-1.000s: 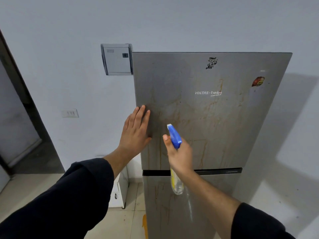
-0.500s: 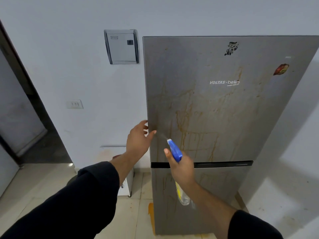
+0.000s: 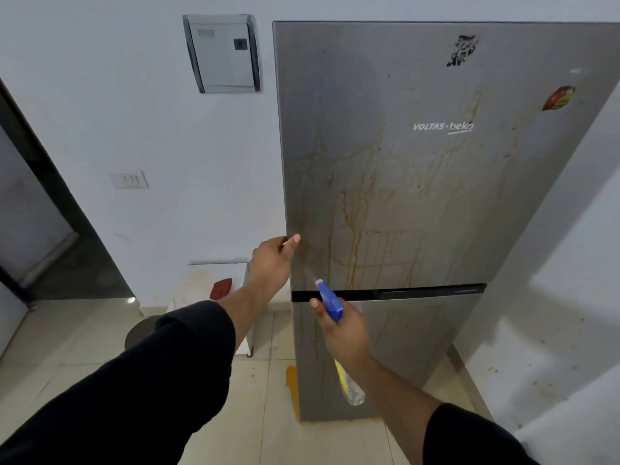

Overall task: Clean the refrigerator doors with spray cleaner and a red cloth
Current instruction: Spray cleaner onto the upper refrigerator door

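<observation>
A: Spray bottle (image 3: pixel 330 302) hangs before the bottom edge of the upper door (image 3: pixel 419 179), right hand (image 3: pixel 342 333) clamped round it; red cloth (image 3: pixel 221 288) lies lower left of that door.

B: Left hand (image 3: pixel 271 260) pinches its left edge; a tug could swing it open mid-spray.

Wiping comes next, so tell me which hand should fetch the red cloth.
Left. The left hand only pinches the edge of the upper door, and the red cloth lies to its lower left; the right hand grips the spray bottle.
</observation>
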